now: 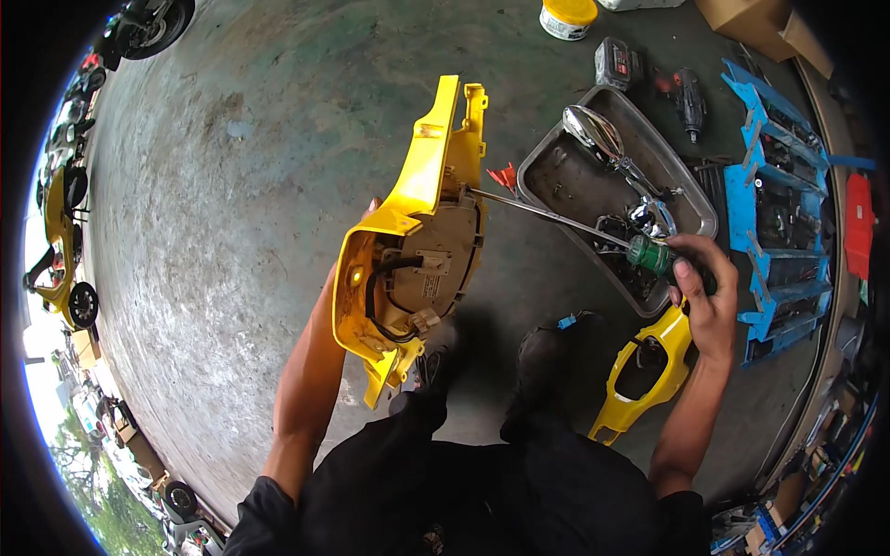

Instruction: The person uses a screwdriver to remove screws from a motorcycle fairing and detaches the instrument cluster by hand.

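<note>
My left hand (374, 206) grips a yellow plastic scooter cover (419, 195) from behind, mostly hidden by it. Set into the cover is a round beige instrument unit (434, 264) with its back toward me, with a black cable (375, 295) and a pale connector (425, 321). In my right hand (706, 296) is a long screwdriver (565, 221) with a green handle. Its tip meets the upper edge of the unit; whether it sits in a screw is too small to tell. Below my right hand a second yellow cover (649, 366) lies on the floor.
A metal tray (556, 176) with a chrome mirror (593, 134) and small parts stands to the right. Beyond are a cordless drill (689, 104), a battery pack (618, 63) and a blue cantilever toolbox (756, 199). A white tub (567, 18) with a yellow lid stands far ahead; motorbikes line the left.
</note>
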Motion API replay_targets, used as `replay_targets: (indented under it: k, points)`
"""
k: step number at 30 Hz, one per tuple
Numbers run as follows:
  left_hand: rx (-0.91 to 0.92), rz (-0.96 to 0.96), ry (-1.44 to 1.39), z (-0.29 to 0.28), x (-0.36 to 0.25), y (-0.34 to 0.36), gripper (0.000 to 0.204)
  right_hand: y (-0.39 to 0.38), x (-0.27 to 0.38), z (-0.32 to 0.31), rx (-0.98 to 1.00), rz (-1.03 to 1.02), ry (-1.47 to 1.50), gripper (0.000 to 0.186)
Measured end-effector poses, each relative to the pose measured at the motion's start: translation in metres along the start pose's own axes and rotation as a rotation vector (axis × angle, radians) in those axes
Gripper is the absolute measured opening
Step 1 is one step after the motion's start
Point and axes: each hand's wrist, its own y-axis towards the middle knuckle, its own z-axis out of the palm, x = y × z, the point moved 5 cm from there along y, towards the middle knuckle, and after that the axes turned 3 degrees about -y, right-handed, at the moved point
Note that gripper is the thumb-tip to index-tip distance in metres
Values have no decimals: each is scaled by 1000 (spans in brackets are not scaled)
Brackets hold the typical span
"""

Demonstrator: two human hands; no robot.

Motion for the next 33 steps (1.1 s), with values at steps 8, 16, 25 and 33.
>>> replay_targets:
  k: [8, 16, 25, 33]
  points:
    - [60, -148, 331, -7, -20, -22, 83, -33, -25, 25, 422, 590, 274, 45]
    - [145, -166, 303, -1, -21, -19, 81, -27, -16, 27, 357, 317, 165, 48]
    - [107, -117, 334, 2, -16, -13, 81, -36, -5, 42, 162, -423, -888, 45]
    - [86, -126, 209, -22, -6, -10, 78, -34, -42, 22, -37, 386, 292, 33]
